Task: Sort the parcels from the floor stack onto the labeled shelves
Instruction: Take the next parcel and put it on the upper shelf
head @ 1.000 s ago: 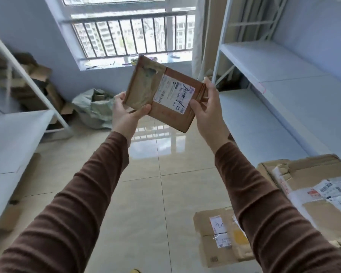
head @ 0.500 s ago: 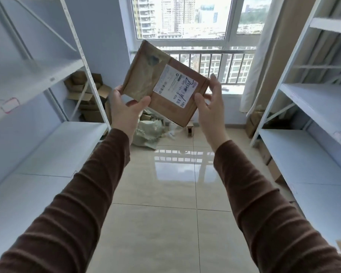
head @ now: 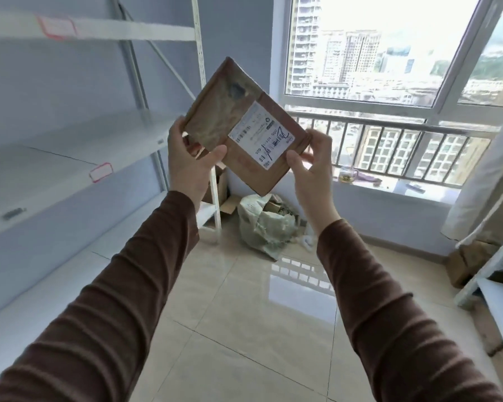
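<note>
A flat brown cardboard parcel (head: 246,158) with a white shipping label is held up in front of me, tilted so one corner points down. My left hand (head: 188,166) grips its left edge, thumb across the front. My right hand (head: 311,166) holds its right edge, thumb on the front by the label. White metal shelves (head: 70,158) stand at the left, their front edges carrying red-outlined label tags (head: 100,172). The floor stack of parcels is out of view.
A window with a railing (head: 389,132) fills the far wall. A pale plastic bag of scraps (head: 266,224) and cardboard boxes (head: 221,184) lie on the tiled floor below it. Another white shelf unit (head: 494,288) and a curtain (head: 488,181) stand at the right.
My view has swung up and to the left, from the floor parcels toward the left shelves. The parcel has rotated further in my hands, its label now nearly sideways.
</note>
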`<state>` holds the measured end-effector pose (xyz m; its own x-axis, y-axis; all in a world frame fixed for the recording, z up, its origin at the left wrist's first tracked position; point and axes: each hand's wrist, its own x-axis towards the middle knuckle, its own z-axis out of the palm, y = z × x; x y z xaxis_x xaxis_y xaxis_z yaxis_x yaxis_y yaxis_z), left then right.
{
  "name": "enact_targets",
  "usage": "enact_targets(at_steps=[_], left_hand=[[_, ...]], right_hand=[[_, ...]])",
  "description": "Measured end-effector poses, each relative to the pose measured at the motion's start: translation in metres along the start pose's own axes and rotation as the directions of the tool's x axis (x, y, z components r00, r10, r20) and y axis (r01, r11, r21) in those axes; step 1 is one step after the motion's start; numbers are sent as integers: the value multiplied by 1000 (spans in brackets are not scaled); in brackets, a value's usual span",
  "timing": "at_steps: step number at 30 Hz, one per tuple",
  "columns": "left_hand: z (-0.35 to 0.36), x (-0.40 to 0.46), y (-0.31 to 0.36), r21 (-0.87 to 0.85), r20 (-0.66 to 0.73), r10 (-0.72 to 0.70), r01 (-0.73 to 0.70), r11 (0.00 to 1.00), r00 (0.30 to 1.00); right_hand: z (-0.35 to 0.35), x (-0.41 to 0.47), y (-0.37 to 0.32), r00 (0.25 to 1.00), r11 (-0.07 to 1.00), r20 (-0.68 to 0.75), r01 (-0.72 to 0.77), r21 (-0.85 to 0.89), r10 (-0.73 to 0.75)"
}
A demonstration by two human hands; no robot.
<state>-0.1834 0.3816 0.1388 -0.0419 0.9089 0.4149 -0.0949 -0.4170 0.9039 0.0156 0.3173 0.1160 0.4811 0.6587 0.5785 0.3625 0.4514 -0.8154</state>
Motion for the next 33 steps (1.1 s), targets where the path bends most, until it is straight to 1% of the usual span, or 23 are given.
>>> enact_targets(at_steps=[3,5,8,12,15,17,19,22,24,27,31,33], left_hand=[[-19,32,15,89,-64,100,-94,992,993],[-40,54,24,154,-91,165,-150,977,982],[-77,84,37,236,-118,228,-195,952,967],[-128,115,64,266,-151,311,-265,927,938],[-169,140,88,286,-144,358,-308,907,922],[-195,156,100,336,-131,397,-336,880,908],[-220,171,111,414,-101,440,-365,834,892],[-258,190,127,544,-61,491,-384,746,869],[-282,199,140,663,-50,537,-374,648,842],[-317,210,164,799,-55,605,-328,504,794],[-362,226,193,873,-56,648,-278,401,759],[-380,232,202,888,-86,679,-254,384,729]], right_hand=[[43,24,4,996,995,84,-42,91,35],[75,38,1,993,988,115,-40,148,23],[128,54,-8,987,969,160,-46,242,7],[205,65,-27,967,945,255,-62,322,-24],[260,67,-49,949,932,302,-27,361,-90],[296,67,-66,941,918,322,-36,395,-102],[331,68,-82,936,886,342,-86,456,-86],[378,68,-109,915,793,396,-190,579,-70],[406,72,-128,898,732,431,-235,640,-90],[447,79,-157,873,669,465,-258,697,-148],[505,88,-191,833,633,509,-278,722,-215],[530,91,-205,802,648,540,-274,711,-253]])
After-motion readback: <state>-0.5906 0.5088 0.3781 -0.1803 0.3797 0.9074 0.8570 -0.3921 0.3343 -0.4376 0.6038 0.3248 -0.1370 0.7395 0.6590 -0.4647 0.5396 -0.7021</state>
